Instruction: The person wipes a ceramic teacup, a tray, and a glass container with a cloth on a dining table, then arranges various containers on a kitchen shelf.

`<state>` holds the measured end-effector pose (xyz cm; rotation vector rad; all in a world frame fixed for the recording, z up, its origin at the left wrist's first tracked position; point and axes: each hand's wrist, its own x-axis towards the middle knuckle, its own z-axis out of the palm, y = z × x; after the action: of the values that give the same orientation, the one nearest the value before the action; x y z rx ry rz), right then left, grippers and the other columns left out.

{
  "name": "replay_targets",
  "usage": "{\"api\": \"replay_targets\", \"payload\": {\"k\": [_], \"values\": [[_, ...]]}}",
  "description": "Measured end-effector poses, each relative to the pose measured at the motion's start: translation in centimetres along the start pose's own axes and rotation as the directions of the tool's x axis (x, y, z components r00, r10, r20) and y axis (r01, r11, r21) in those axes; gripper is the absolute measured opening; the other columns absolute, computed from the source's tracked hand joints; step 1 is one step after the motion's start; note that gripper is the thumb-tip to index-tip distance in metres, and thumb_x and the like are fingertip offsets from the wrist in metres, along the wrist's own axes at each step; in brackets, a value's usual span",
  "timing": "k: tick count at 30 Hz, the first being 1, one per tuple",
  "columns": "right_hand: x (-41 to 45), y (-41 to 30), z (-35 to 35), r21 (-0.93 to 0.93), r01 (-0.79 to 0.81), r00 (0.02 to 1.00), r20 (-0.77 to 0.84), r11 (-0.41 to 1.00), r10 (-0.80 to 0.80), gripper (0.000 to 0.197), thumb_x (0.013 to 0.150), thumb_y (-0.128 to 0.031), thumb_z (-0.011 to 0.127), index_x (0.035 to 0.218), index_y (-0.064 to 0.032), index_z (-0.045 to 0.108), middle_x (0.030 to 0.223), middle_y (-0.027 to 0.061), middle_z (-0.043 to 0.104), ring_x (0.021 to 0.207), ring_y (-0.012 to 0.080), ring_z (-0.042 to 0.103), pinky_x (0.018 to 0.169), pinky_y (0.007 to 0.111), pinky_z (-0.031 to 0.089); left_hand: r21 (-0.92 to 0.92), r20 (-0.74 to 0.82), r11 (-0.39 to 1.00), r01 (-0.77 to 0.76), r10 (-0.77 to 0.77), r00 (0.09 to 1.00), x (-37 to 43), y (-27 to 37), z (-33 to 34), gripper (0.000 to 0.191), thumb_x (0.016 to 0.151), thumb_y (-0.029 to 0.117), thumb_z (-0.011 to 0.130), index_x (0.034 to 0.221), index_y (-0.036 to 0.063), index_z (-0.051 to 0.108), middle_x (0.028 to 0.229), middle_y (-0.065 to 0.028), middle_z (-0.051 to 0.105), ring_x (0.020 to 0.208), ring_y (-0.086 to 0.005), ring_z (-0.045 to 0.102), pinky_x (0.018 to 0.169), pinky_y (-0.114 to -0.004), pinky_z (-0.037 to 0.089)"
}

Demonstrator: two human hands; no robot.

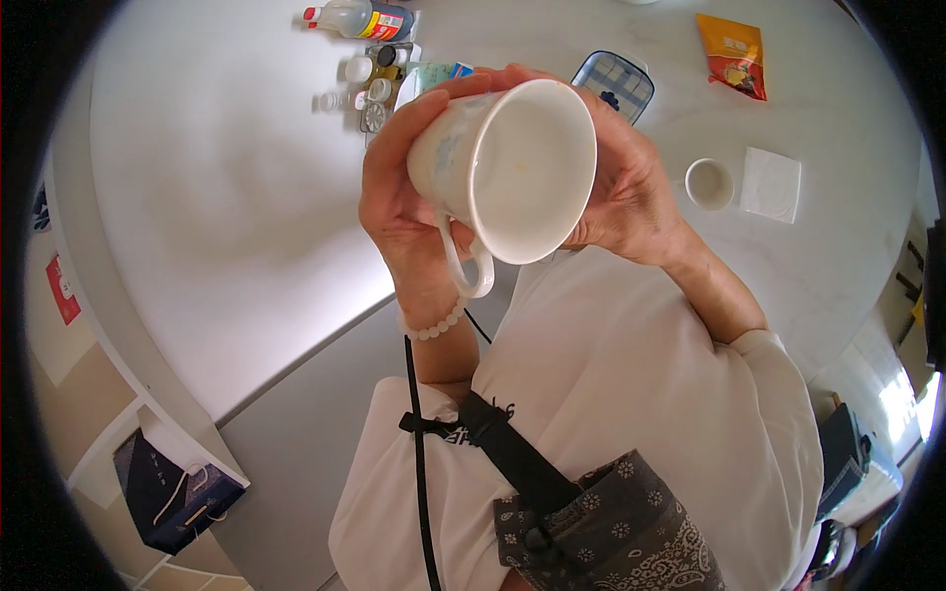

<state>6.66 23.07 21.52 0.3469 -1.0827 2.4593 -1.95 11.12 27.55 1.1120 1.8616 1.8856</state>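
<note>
A white ceramic cup (533, 170) with a faint blue pattern is held up close to the camera, tilted so its mouth faces the lens. A small orange-brown spot shows inside. My left hand (414, 170) grips the handle side, fingers wrapped around the wall; the handle hangs downward. My right hand (628, 177) holds the cup's other side, its fingers partly hidden behind the cup. A beaded bracelet circles my left wrist.
On the pale table (222, 148) lie a sauce bottle (369, 20), several small jars (378, 90), a blue-checked dish (615, 83), an orange-red packet (735, 57), a second white cup (709, 184) and a white napkin (771, 185). A dark gift bag (170, 491) is at lower left.
</note>
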Motion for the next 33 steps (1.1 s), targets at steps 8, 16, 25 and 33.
{"api": "replay_targets", "payload": {"k": [8, 16, 25, 33], "values": [[-2.2, 0.8, -1.7, -0.461, -0.127, 0.974, -0.228, 0.878, 0.021, 0.024, 0.08, -0.006, 0.064, 0.104, -0.0025, 0.061, 0.101, 0.0083, 0.064, 0.091, 0.019, 0.06, 0.082, 0.033, 0.048, 0.056, -0.012, 0.998, -0.007, 0.007, 1.0, -0.1, -0.1, -0.8, 0.076, 0.066, 0.042, 0.077, 0.122, 0.0013, 0.047, 0.121, -0.0216, 0.052, 0.11, -0.0289, 0.053, 0.093, -0.041, 0.045], [-4.8, 0.4, -2.4, -0.596, -0.263, 0.956, -0.265, 0.759, 0.123, 0.01, 0.078, 0.001, 0.062, 0.088, 0.0018, 0.063, 0.078, 0.0104, 0.063, 0.071, 0.018, 0.062, 0.066, 0.029, 0.049, 0.075, 0.048, 0.991, -0.109, 0.105, 0.993, 0.3, -0.7, -2.0, 0.077, 0.065, 0.044, 0.079, 0.122, 0.0007, 0.048, 0.119, -0.0234, 0.053, 0.111, -0.0304, 0.053, 0.093, -0.041, 0.045], [-3.2, -2.1, -0.3, -0.75, 0.359, 0.933, 0.266, 0.555, -0.243, 0.046, 0.066, 0.009, 0.059, 0.111, 0.0085, 0.051, 0.065, 0.0113, 0.059, 0.051, 0.0199, 0.057, 0.049, 0.028, 0.046, 0.088, 0.019, 0.992, -0.091, 0.09, 0.996, -0.1, -0.4, -2.3, 0.078, 0.067, 0.046, 0.076, 0.122, -0.0008, 0.048, 0.118, -0.0228, 0.055, 0.109, -0.0296, 0.055, 0.092, -0.039, 0.046], [-1.7, -1.8, 0.5, -0.873, 0.19, 0.977, 0.214, 0.45, 0.003, 0.063, 0.064, 0.002, 0.059, 0.126, -0.0053, 0.047, 0.06, 0.0095, 0.058, 0.046, 0.0257, 0.055, 0.042, 0.034, 0.042, 0.159, -0.024, 0.987, -0.023, 0.027, 0.999, -0.4, 0.1, -1.4, 0.078, 0.063, 0.046, 0.078, 0.12, 0.0, 0.052, 0.119, -0.0218, 0.054, 0.107, -0.0274, 0.056, 0.089, -0.037, 0.047]]}}
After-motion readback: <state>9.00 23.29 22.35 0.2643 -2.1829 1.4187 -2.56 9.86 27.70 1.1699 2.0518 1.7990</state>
